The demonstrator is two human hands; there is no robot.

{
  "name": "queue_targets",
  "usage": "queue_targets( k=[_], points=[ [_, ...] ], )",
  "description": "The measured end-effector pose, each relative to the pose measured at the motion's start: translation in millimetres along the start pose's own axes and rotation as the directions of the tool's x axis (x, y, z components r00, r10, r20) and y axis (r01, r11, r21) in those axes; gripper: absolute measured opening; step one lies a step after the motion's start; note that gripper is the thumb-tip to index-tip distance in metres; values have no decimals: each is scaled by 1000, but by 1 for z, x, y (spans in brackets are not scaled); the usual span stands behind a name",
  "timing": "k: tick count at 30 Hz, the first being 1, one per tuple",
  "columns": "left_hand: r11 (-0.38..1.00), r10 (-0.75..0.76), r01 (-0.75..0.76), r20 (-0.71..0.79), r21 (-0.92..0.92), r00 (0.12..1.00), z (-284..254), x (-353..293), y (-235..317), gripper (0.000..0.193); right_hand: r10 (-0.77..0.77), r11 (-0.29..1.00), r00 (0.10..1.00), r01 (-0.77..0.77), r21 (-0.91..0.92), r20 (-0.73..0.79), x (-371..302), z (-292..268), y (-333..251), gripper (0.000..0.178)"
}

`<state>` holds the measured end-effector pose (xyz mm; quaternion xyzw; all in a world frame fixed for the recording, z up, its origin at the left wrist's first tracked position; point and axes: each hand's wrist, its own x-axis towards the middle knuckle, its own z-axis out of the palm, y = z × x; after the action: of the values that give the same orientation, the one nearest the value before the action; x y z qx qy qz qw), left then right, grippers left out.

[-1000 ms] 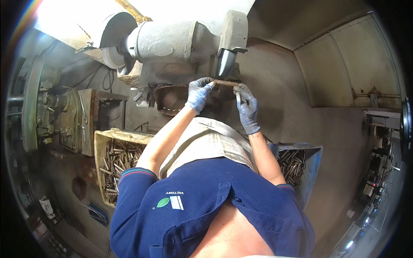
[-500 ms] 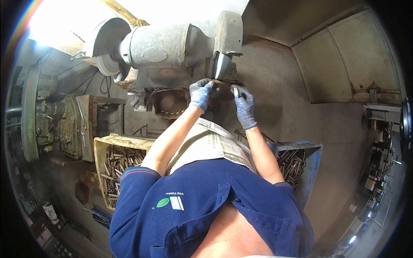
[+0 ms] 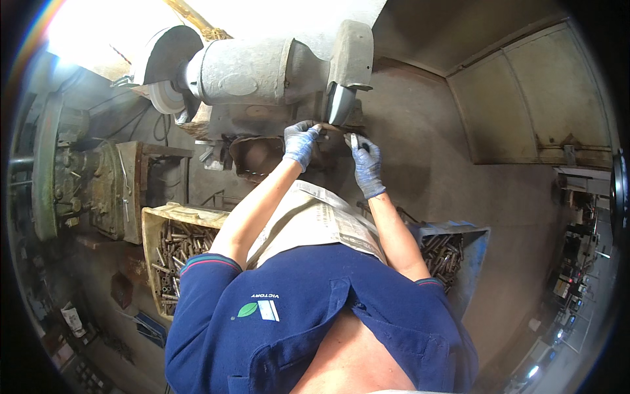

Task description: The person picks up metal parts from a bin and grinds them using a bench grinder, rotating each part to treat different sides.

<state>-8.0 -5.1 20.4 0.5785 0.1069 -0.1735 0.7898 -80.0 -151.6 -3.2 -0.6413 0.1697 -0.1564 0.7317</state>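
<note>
Both my hands wear blue-grey gloves and are raised in front of the bench grinder. Pinched in the fingers of my left hand is the near end of a small, slim brownish metal piece. It lies just below the grey abrasive surface showing under the right-hand guard; whether they touch I cannot make out. My right hand is closed with its fingertips at the piece's other end. The fingers hide most of its shape.
A yellowish bin of small metal tube-like parts stands left of my body, a blue-grey bin of similar parts to the right. A second grinding wheel sits on the grinder's left. Green machinery is at far left, metal cabinets at right.
Both hands have shifted a little to the left. My right hand has come nearer to my left, and the view has moved slightly.
</note>
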Motion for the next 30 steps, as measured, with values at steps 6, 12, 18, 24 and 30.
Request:
queue_targets(
  k=[6,12,18,24,30],
  points=[
    [997,-79,79,-17,17,997,14,3,-4,8,4,1000,1000,-4,13,24,1,-10,-7,24],
    [999,-43,45,-104,13,994,-6,2,10,6,60,993,995,-68,101,80,0,14,0,18],
    [1000,-4,7,-122,24,992,-29,13,2,6,68,992,993,-77,97,93,-2,31,8,20],
    [994,107,-107,7,12,994,-44,2,9,8,-121,993,973,117,31,194,-9,28,2,21],
    [987,156,-145,177,-76,972,-51,-44,37,15,-467,790,809,563,-243,358,-53,17,-82,28]
  ],
)
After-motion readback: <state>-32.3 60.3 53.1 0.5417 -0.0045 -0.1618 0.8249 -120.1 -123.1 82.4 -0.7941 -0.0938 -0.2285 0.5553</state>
